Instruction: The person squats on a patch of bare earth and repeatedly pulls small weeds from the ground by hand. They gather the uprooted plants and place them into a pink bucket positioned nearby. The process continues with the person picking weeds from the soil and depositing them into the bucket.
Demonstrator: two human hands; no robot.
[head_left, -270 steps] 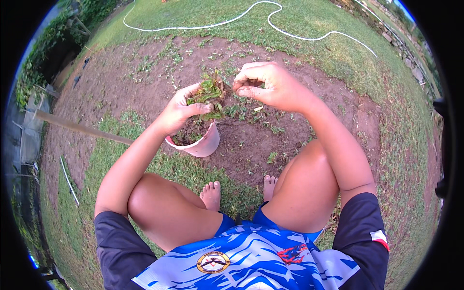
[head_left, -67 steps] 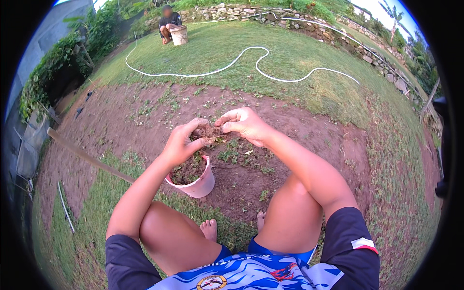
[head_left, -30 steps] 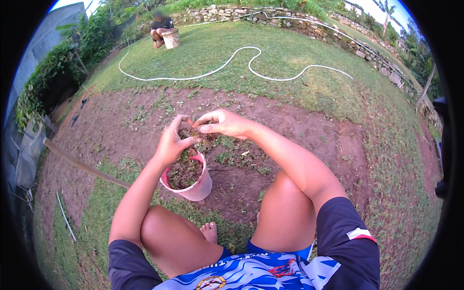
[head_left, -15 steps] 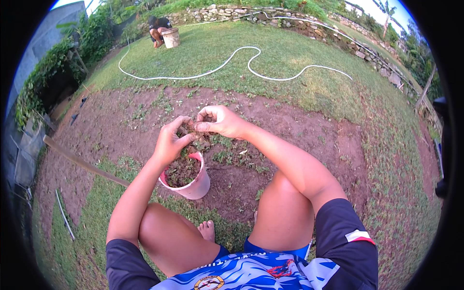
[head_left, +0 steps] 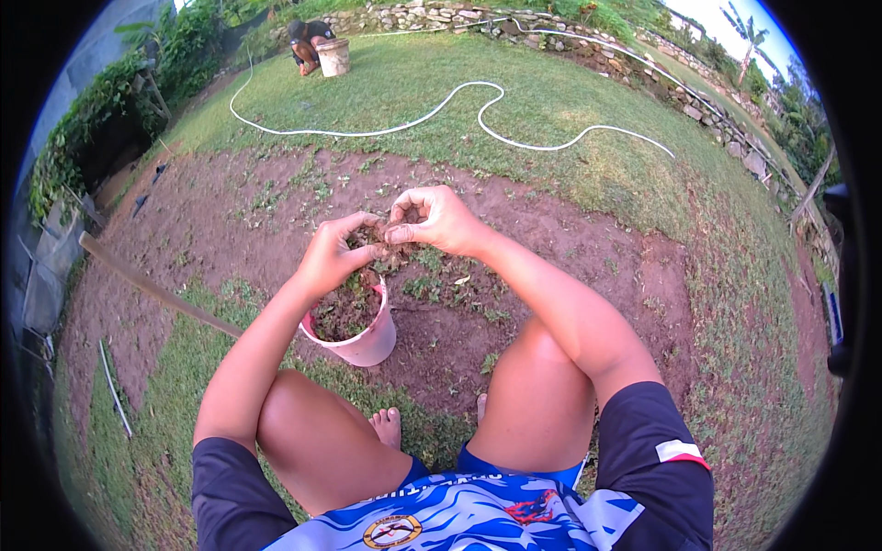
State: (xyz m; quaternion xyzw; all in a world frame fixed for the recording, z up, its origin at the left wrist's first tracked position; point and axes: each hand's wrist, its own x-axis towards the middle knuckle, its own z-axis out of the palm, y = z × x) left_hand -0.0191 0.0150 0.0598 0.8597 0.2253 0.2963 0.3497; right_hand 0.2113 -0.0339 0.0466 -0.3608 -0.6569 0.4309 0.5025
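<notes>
Above the bare soil, my two hands meet over the far rim of a pale pink bucket (head_left: 372, 344). My left hand (head_left: 338, 250) curls its fingers and thumb round a clump of weeds and soil (head_left: 365, 241). Thumb and fingers pinched, my right hand (head_left: 443, 220) grips the right side of the same clump; dirt stains its fingertips. The bucket stands upright between my knees and holds a heap of pulled weeds and soil (head_left: 347, 310). My left forearm covers part of its left side.
A wooden pole (head_left: 156, 292) slants in from the left behind my left arm. White hose (head_left: 450, 96) winds across the grass. Farther off, a person (head_left: 308, 46) squats beside a dirty white bucket (head_left: 333, 58), near a stone wall (head_left: 441, 18). A thin pale pipe (head_left: 116, 390) lies at left.
Both hands have shifted slightly to the right and stay together at the clump. The view has tilted a little, so the bucket sits slightly higher in the picture.
</notes>
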